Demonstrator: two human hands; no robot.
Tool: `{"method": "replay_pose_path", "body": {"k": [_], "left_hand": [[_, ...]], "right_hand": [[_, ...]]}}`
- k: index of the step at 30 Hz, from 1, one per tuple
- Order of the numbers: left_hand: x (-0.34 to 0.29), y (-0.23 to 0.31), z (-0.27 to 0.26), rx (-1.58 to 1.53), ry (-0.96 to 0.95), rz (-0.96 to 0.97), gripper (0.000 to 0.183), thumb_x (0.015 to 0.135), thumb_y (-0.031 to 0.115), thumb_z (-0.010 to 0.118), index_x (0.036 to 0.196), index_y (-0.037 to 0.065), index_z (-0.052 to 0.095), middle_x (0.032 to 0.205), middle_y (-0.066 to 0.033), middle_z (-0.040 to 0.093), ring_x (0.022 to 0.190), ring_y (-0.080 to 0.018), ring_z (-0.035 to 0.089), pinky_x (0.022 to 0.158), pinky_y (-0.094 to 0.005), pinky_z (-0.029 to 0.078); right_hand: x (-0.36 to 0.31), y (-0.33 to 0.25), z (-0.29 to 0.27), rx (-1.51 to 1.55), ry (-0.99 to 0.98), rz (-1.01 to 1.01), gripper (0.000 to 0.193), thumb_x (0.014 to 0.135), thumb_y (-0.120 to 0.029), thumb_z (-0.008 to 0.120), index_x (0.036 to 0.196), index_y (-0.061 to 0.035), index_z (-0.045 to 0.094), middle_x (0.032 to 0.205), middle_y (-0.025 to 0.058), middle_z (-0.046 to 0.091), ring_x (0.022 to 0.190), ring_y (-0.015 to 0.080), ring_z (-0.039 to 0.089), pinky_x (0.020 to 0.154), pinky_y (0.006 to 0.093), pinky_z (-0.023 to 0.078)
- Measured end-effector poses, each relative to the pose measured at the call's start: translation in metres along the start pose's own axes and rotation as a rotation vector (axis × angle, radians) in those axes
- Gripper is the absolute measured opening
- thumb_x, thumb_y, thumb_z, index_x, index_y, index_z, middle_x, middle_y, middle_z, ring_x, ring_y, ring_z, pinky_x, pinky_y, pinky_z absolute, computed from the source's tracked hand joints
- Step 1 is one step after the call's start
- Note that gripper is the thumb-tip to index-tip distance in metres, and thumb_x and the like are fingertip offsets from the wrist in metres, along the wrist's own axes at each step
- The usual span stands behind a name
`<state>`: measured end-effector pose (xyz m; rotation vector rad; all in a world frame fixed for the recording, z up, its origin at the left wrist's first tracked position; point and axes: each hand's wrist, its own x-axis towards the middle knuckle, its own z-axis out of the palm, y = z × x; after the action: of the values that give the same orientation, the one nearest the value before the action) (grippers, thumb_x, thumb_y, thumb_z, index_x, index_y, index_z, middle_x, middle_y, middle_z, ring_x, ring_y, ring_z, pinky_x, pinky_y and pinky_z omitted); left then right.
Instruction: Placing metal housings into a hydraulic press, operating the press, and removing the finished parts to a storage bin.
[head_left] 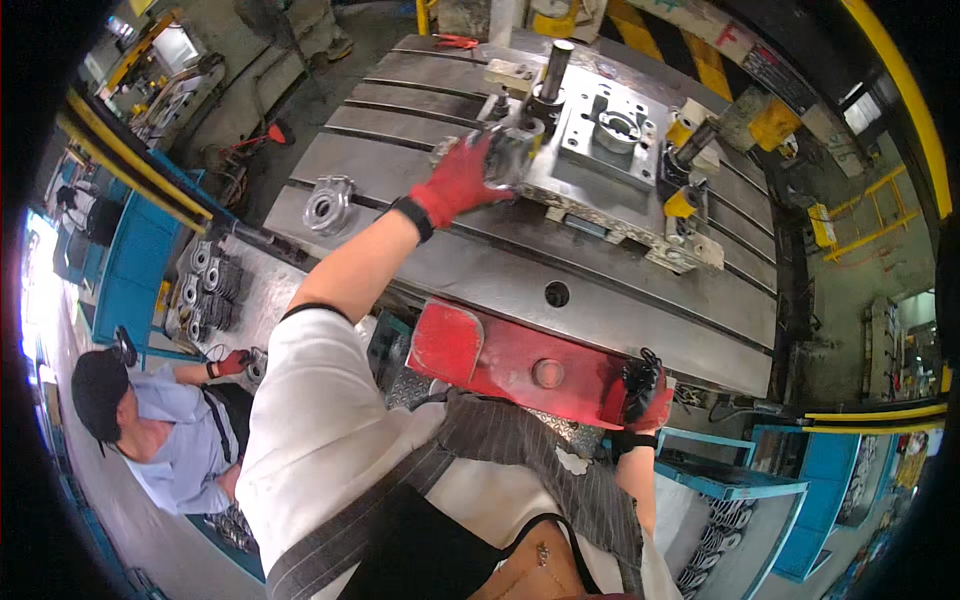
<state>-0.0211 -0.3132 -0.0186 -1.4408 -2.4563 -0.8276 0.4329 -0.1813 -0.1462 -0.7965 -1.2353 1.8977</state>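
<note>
My left hand [458, 185], in a red glove, reaches over the slotted steel table to the near left corner of a metal die [610, 130]. Its fingers are closed round a grey metal casting [514, 158], partly blurred. Low at the right, my right hand [648, 395], in a red and black glove, is at the right end of a red control box [520, 360]. Those fingers are curled; whatever may be in them is hidden. A similar ring-shaped casting [326, 206] lies on the table's left part. On the die sits a round metal ring [618, 130].
Upright guide posts [553, 72] and yellow-marked blocks [683, 202] flank the die. A co-worker [170, 430] sits at the lower left, a gloved hand on a part. Stacked castings [208, 285] stand beside the table; a blue rack [730, 480] is at right.
</note>
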Motion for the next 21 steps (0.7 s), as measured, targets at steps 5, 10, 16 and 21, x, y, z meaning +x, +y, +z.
{"method": "replay_pose_path", "body": {"k": [5,10,16,21], "left_hand": [[-0.094,-0.096,-0.009,0.194,-0.079,-0.418,0.098,0.056,0.051,0.074,0.133,0.01,0.031,0.13,-0.0209,0.035,0.118,-0.0384,0.037,0.098,-0.0441,0.033],[-0.125,-0.133,-0.012,0.397,-0.228,-0.546,0.099,0.055,0.052,0.074,0.134,0.011,0.03,0.133,-0.0215,0.032,0.123,-0.0376,0.032,0.099,-0.0456,0.03],[-0.115,-0.132,0.007,0.333,-0.126,-0.272,0.085,0.065,0.046,0.069,0.134,0.012,0.032,0.139,-0.0228,0.024,0.128,-0.0389,0.023,0.105,-0.0468,0.019],[-0.089,-0.115,0.024,-0.004,0.016,0.084,0.071,0.074,0.033,0.066,0.132,0.006,0.035,0.136,-0.0211,0.031,0.126,-0.0368,0.028,0.104,-0.0424,0.024]], "right_hand": [[0.004,-0.001,-0.002,0.005,-0.022,0.011,0.039,0.091,-0.025,0.043,0.123,-0.0021,0.046,0.097,0.0113,0.06,0.083,0.0186,0.06,0.072,0.0284,0.051],[0.0,-0.005,0.001,-0.188,-0.004,0.024,0.037,0.091,-0.016,0.042,0.125,-0.0018,0.043,0.102,0.0119,0.059,0.088,0.0195,0.059,0.076,0.0291,0.051],[-0.009,0.005,-0.016,0.034,-0.037,0.013,0.036,0.092,-0.019,0.042,0.123,-0.0008,0.044,0.103,0.0124,0.059,0.089,0.0199,0.061,0.079,0.0307,0.051],[-0.059,-0.014,-0.017,0.062,0.391,-0.027,0.038,0.091,-0.032,0.044,0.113,-0.0019,0.054,0.09,0.0127,0.064,0.069,0.0219,0.063,0.063,0.0316,0.053]]}}
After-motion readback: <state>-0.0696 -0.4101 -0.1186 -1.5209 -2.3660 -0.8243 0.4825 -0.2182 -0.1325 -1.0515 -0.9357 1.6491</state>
